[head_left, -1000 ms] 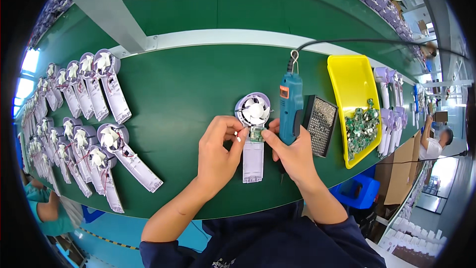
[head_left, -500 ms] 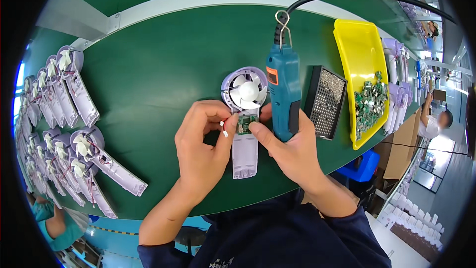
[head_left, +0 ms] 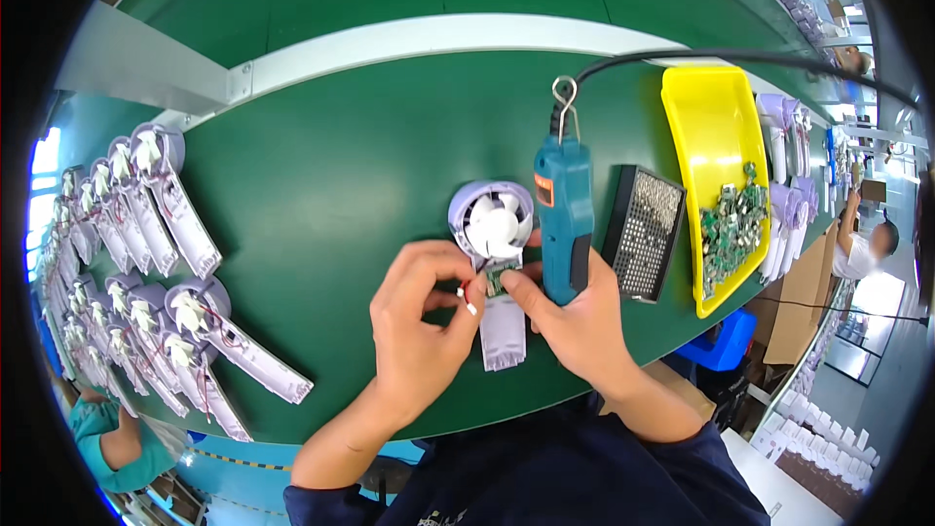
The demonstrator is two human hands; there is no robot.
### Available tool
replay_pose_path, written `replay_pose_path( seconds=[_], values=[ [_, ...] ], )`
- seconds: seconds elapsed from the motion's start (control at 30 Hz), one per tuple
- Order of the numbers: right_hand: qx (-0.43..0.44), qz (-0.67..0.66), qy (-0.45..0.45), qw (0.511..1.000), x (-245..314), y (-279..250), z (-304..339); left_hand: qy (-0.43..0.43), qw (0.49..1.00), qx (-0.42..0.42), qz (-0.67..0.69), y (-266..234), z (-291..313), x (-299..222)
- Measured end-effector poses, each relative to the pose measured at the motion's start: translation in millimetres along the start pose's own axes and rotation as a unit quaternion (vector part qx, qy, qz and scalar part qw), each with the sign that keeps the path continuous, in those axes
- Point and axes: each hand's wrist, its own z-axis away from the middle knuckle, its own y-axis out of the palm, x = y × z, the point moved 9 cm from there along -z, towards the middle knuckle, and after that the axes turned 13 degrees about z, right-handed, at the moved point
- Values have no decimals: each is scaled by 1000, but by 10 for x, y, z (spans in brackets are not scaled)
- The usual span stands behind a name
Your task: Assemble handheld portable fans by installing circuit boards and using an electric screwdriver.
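A handheld fan shell with a pale purple ring and white blades point(head_left: 495, 224) lies on the green bench in front of me, its open handle point(head_left: 503, 336) toward me. A small green circuit board point(head_left: 497, 279) sits at the top of that handle, just below the ring. My left hand point(head_left: 421, 317) is closed at the handle's left side, pinching thin red wire leads with white connectors point(head_left: 468, 302). My right hand point(head_left: 581, 321) wraps round a blue electric screwdriver point(head_left: 563, 205), its thumb pressed on the board. The screwdriver's tip is hidden.
Several similar fan shells point(head_left: 195, 312) stand in rows at the left. On the right are a black box of screws point(head_left: 647, 232) and a yellow tray point(head_left: 716, 122) with circuit boards point(head_left: 732, 229), with more purple shells point(head_left: 791, 205) beyond. A black cable point(head_left: 682, 56) runs from the screwdriver.
The whole view has shifted, so bench and hands appear lower. Both hands stay at the fan shell, and the board looks more tilted and more covered by my fingers.
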Motion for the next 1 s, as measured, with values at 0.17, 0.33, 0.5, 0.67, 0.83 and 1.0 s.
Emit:
replay_pose_path(
  seconds=[0.17,0.33,0.5,0.67,0.83,1.0],
  values=[
    [5,22,8,1000,16,-7,12,24,999,-10,-22,-2,1,-51],
    [22,-8,20,1000,-19,23,37,40,998,-33,-23,-26,56,-34],
    [12,-19,41,999,-75,9,47,35,999,-27,-28,16,30,-40],
    [16,2,3,1000,26,28,24,52,997,-22,-53,27,20,-73],
    [21,-2,12,1000,18,39,16,64,996,-20,-52,33,28,-77],
    [12,6,-16,1000,55,26,13,56,997,-25,-45,23,28,-65]
  ],
)
